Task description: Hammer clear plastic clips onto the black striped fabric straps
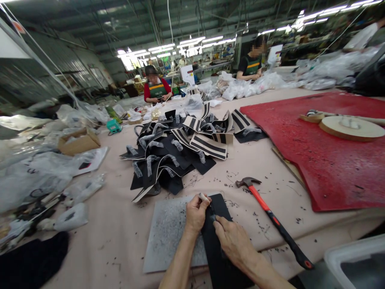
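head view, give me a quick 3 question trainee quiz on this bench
1. True or false: the claw hammer lies right of the right hand.
2. The black piece partly lies on: A) red mat B) grey pad C) cardboard box
3. Which hand pinches the small pale-topped tool?
Key: 1 true; 2 B; 3 the left hand.
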`<action>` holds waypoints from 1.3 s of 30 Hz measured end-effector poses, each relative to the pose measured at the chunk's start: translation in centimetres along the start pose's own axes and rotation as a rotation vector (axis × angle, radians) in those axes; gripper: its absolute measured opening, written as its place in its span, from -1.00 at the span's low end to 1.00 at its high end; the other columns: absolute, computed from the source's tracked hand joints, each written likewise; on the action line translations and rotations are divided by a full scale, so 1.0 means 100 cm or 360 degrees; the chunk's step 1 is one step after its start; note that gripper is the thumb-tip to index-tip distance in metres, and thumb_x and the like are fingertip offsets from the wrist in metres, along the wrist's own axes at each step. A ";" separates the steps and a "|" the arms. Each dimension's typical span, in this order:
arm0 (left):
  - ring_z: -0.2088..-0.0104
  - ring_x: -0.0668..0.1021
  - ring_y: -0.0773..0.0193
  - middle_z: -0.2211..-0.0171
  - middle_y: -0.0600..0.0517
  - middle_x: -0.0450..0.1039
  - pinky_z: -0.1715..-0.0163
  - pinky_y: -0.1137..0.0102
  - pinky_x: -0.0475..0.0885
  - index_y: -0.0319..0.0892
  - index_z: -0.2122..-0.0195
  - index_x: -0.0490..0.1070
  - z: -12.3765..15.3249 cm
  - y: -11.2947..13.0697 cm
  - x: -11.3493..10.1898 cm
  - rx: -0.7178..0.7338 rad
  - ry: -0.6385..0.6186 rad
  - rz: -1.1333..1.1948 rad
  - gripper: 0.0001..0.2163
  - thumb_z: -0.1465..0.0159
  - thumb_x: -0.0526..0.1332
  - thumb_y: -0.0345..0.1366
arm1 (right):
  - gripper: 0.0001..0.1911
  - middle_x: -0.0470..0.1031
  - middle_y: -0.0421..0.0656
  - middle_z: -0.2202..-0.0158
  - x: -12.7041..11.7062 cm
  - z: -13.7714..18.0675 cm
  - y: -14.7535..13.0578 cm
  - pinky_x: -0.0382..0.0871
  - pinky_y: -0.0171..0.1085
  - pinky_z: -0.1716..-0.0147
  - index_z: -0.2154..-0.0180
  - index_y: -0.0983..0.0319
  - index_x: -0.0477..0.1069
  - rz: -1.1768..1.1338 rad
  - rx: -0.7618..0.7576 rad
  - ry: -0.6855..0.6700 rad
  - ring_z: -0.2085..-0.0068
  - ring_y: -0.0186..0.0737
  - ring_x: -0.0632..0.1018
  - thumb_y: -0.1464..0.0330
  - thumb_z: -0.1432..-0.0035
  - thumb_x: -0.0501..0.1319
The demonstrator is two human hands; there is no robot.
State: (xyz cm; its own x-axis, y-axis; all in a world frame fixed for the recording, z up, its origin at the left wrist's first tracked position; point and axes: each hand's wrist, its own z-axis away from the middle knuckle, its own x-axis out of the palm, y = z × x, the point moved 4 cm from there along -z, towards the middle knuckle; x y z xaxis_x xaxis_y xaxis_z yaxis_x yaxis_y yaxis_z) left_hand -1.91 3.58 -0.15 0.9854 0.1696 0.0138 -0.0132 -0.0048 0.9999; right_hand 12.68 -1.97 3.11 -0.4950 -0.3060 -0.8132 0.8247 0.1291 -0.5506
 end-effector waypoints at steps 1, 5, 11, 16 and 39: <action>0.25 0.67 0.11 0.31 -0.08 0.65 0.17 0.30 0.54 -0.23 0.20 0.52 0.001 0.001 0.000 0.0000 -0.0003 -0.0026 -0.75 -0.19 0.33 -0.16 | -0.57 0.62 0.04 0.16 0.000 0.000 0.000 0.44 -0.17 0.19 -0.09 0.25 0.44 -0.0006 0.0019 -0.0002 0.13 -0.01 0.64 0.28 -0.40 -0.08; 0.25 0.66 0.12 0.31 -0.06 0.65 0.18 0.32 0.53 -0.20 0.22 0.52 0.003 0.005 0.001 0.0015 -0.0015 -0.0152 -0.77 -0.20 0.31 -0.17 | -0.57 0.62 0.04 0.14 0.001 -0.001 0.001 0.43 -0.16 0.15 -0.10 0.26 0.43 -0.0024 0.0034 0.0004 0.11 0.00 0.63 0.26 -0.39 -0.06; 0.25 0.65 0.15 0.29 -0.03 0.65 0.19 0.35 0.51 -0.16 0.21 0.53 0.004 0.010 0.003 0.0142 -0.0050 -0.0381 -0.83 -0.25 0.24 -0.23 | -0.52 0.57 0.08 0.05 -0.003 0.003 0.000 0.40 -0.13 0.05 -0.13 0.30 0.40 -0.0184 0.0013 -0.0042 0.03 0.00 0.59 0.18 -0.40 -0.05; 0.27 0.63 0.18 0.30 -0.02 0.63 0.19 0.38 0.49 -0.14 0.22 0.54 0.008 0.017 0.007 0.0354 -0.0122 -0.0607 -0.86 -0.28 0.19 -0.31 | -0.55 0.50 0.02 0.02 -0.046 0.007 0.033 0.37 -0.15 0.01 -0.05 0.24 0.40 -0.0177 -0.0124 0.0339 0.00 -0.07 0.52 0.15 -0.42 -0.11; 0.36 0.56 0.20 0.38 0.02 0.56 0.28 0.41 0.39 -0.11 0.32 0.50 0.012 0.013 0.011 0.0534 -0.0158 -0.0766 -0.86 -0.26 0.16 -0.44 | -0.69 0.43 -0.19 0.60 -0.119 0.016 0.027 -0.07 -0.25 0.59 0.35 0.15 0.29 0.0397 -0.0466 0.0394 0.65 -0.25 0.38 0.21 -0.38 -0.08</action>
State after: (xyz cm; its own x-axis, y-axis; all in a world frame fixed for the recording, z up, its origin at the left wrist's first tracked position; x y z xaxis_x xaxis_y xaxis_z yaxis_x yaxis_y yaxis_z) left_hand -0.59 2.55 1.18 0.8788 0.1373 -0.4571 0.4772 -0.2643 0.8381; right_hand 21.23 0.47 11.58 -0.3705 -0.0018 -0.9288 0.8327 0.4424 -0.3331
